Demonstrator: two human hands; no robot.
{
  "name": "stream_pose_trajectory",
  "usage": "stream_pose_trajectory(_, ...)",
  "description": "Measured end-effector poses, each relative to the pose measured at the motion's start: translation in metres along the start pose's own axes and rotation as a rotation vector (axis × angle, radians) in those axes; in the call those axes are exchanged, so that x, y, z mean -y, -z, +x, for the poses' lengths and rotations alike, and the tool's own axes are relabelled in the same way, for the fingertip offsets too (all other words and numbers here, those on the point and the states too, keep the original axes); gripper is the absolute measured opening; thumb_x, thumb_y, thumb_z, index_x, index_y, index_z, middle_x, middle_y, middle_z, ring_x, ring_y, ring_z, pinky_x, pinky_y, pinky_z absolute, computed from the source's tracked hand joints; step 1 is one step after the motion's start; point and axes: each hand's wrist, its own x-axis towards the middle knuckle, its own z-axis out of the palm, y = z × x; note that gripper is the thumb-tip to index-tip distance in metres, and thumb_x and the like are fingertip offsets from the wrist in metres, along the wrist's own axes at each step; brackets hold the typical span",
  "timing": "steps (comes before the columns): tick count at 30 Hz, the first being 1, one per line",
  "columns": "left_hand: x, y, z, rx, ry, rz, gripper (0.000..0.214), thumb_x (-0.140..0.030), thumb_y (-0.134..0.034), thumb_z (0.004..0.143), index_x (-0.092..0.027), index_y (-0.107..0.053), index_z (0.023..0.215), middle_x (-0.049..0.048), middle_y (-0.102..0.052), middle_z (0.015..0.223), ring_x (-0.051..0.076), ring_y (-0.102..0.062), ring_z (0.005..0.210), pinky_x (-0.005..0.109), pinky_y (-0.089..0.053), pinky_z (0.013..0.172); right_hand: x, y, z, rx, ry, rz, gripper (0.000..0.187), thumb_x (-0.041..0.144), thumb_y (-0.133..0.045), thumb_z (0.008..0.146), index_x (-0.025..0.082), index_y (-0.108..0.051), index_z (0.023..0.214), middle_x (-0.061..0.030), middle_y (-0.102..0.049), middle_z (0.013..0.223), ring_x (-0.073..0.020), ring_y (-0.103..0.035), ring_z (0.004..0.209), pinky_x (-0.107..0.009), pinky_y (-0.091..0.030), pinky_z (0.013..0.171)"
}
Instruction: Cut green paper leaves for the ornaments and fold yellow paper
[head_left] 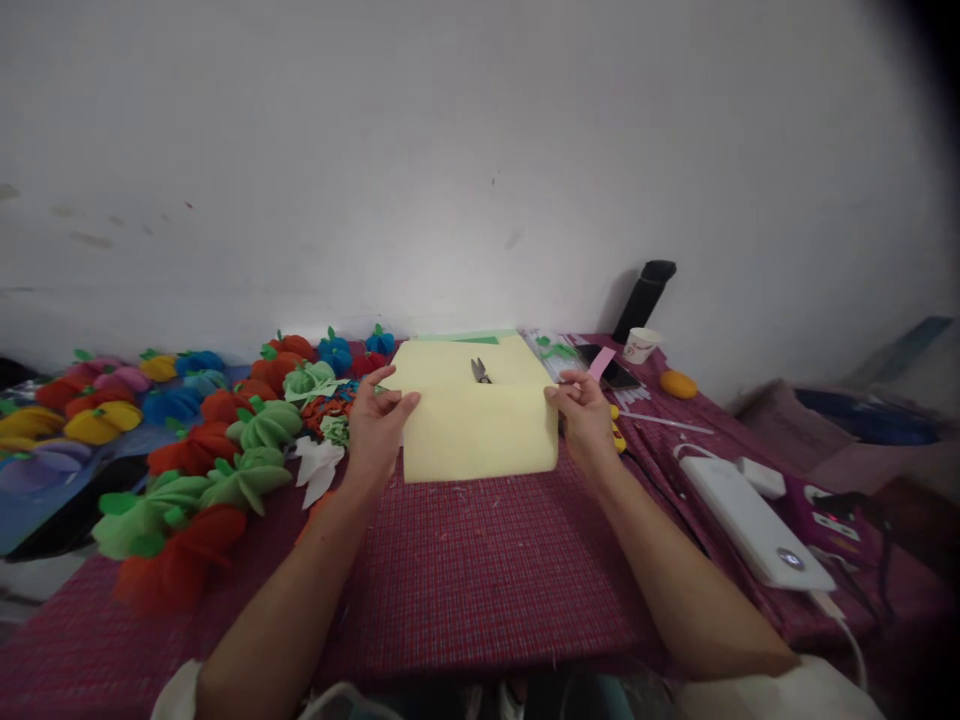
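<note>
A pale yellow sheet (480, 435), felt or paper, hangs upright between my two hands. My left hand (379, 415) pinches its upper left corner between thumb and fingers. At the upper right corner my right hand (581, 410) grips it the same way. Behind it, more yellow sheet (442, 360) lies on the table; whether the two are one piece I cannot tell. Dark scissor blades (480, 370) show above the held sheet's top edge, their handles hidden behind it. Green sheets (465, 336) lie along the back.
Several colourful felt pumpkins (262, 425) crowd the left, with scraps (322, 410) near my left hand. At right are a paper cup (641, 345), a black bottle (646, 298), an orange fruit-like thing (679, 384), a white power bank (757, 520) and a power strip (832, 520) with cables.
</note>
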Motion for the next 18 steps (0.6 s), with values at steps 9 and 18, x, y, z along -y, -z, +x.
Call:
stream_pose_trajectory(9,0.024,0.028,0.016,0.28,0.316,0.42,0.056,-0.022,-0.063,0.061,-0.017,-0.045,0.113,-0.007,-0.048,0.058,0.01,-0.049,0.048,0.02,-0.038,0.047,-0.017,0.015,0.003,0.243,-0.35,-0.555,0.038,0.022,-0.059,0.064,0.019,-0.045,0.099,0.0022,-0.057,0.071,-0.0119,-0.056,0.058,-0.023,-0.044,0.052)
stream_pose_trajectory(18,0.038,0.036,0.013,0.707,0.064,1.34,0.042,-0.01,-0.048,0.065,-0.017,-0.057,0.106,0.0033,-0.063,0.075,0.017,-0.058,0.073,0.025,-0.041,0.066,-0.046,0.013,-0.006,0.36,-0.292,-0.955,0.038,0.013,-0.058,0.061,0.016,-0.049,0.098,0.0027,-0.059,0.063,-0.0131,-0.055,0.058,-0.021,-0.038,0.052)
